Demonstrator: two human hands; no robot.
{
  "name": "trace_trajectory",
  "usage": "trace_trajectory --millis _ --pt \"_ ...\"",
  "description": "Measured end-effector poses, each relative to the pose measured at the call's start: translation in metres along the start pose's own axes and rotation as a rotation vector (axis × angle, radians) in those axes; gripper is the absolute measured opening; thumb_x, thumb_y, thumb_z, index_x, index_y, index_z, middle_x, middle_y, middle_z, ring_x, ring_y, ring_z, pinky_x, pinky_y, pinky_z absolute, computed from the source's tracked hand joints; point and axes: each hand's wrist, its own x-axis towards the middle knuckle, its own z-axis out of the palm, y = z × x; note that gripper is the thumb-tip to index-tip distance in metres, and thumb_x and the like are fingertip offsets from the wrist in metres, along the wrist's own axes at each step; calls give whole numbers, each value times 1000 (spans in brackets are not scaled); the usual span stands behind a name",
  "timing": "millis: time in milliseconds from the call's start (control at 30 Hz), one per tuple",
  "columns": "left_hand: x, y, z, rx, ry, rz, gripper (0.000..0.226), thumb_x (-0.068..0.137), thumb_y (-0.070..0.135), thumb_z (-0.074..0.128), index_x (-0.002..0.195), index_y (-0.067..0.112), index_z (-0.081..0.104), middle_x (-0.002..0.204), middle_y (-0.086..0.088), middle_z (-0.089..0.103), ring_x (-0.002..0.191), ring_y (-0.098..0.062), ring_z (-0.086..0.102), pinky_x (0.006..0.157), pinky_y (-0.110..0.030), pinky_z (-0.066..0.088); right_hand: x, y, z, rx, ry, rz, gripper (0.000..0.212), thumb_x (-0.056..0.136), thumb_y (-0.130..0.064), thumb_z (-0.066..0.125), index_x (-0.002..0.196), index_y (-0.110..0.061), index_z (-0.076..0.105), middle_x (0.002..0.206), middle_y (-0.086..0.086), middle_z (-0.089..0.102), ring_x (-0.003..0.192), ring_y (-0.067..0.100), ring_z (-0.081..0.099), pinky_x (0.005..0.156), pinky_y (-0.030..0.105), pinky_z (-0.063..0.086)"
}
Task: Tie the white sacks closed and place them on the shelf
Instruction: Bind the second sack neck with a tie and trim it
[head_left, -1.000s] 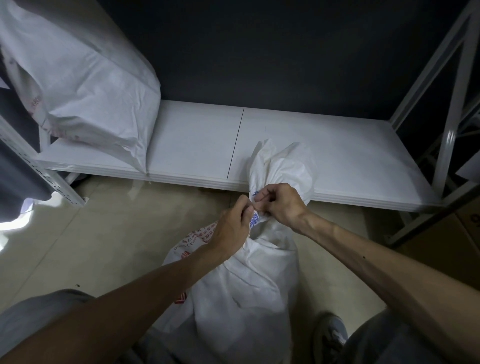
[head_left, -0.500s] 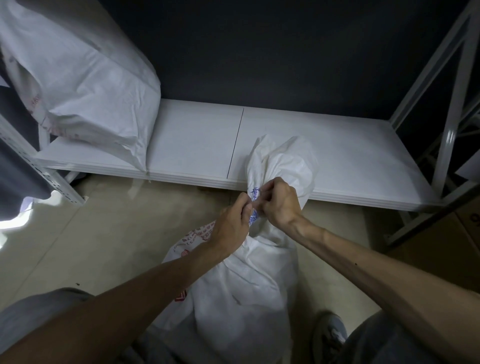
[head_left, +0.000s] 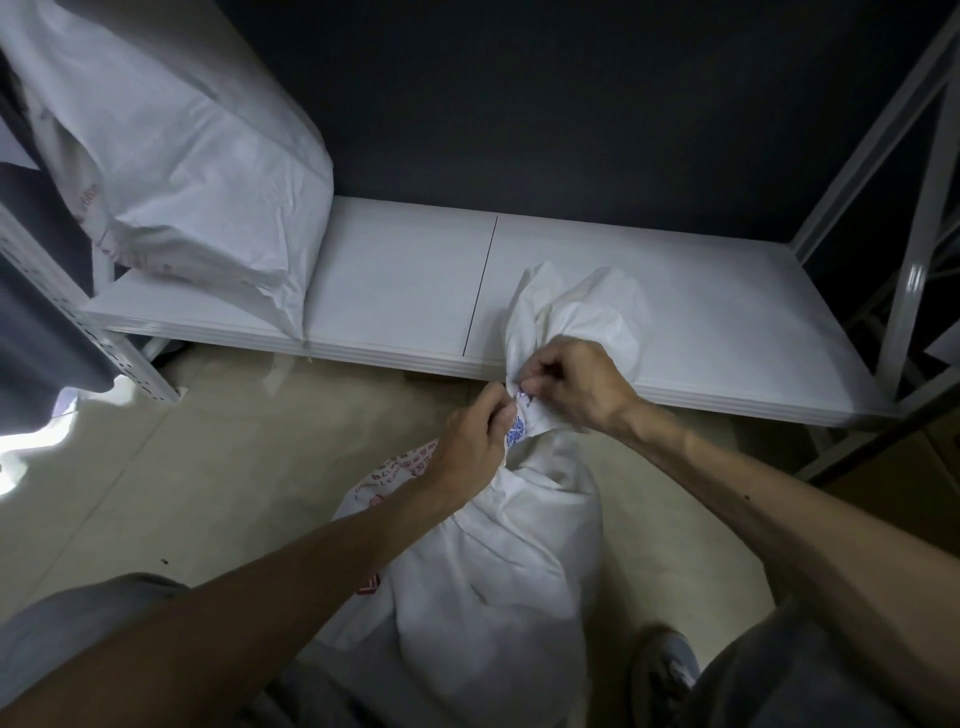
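A white sack (head_left: 498, 571) with red and blue print stands upright on the floor between my knees. Its top is gathered into a bunched neck that flares out above my hands. My left hand (head_left: 475, 447) pinches the neck from the left. My right hand (head_left: 576, 384) pinches it from the right, slightly higher. Both hands are closed on the fabric at the neck. A second white sack (head_left: 182, 140) lies on the left end of the low white shelf (head_left: 405, 291).
The shelf has white metal uprights, one at the left (head_left: 78, 322) and one at the right (head_left: 909, 291), with a dark wall behind. The beige tiled floor (head_left: 208, 467) stretches left of the sack. My shoe (head_left: 665, 675) stands at the lower right.
My right hand has shifted a little up and right along the neck while its fingers rework the fabric. The left hand keeps its grip in almost the same place.
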Motion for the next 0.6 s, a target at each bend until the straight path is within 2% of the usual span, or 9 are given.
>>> trace_trajectory --millis 100,200,300,400,500,533,600 --pt "-3 3 4 -23 -42 50 7 99 4 51 93 2 54 60 13 44 54 2 45 54 -13 31 5 -5 -6 -56 -54 -92 10 82 -6 75 92 -8 76 89 -5 50 73 6 56 70 14 48" --pt "-4 1 4 -38 -56 65 8 99 5 52 93 1 54 62 10 46 54 3 45 53 -15 30 10 -2 -14 -106 -232 -81 7 81 -9 77 87 -6 76 86 -5 60 72 3 58 66 10 45" --pt "-3 -4 5 -59 -67 59 13 99 6 52 86 2 50 65 -3 49 55 -3 40 56 -21 34 13 5 -23 -119 -281 -54 9 79 -14 79 87 -11 78 88 -2 67 75 2 58 70 12 46" --pt "-3 -4 7 -76 -86 55 14 98 7 53 85 4 50 64 -5 49 54 -5 39 55 -23 34 13 6 -20 -180 -326 -68 10 80 -15 78 90 -11 78 88 -2 63 71 0 53 68 11 42" --pt "-3 -5 10 -96 -100 42 14 97 11 53 85 8 50 64 -9 53 56 -7 40 56 -29 37 12 8 -19 -169 -336 -92 8 80 -15 79 87 -12 78 91 -1 59 74 3 52 75 21 45" --pt "-2 -6 11 -109 -105 32 13 97 14 52 85 10 50 66 -12 55 57 -10 43 56 -32 39 12 10 -21 -157 -339 -89 8 79 -15 79 86 -13 78 92 -1 58 77 5 53 77 24 46" --pt "-2 -6 12 -136 -123 4 12 97 19 52 85 16 49 70 -16 59 62 -28 50 59 -39 44 11 11 -21 -163 -337 -85 6 79 -14 79 84 -13 77 94 0 59 78 7 54 77 26 46"
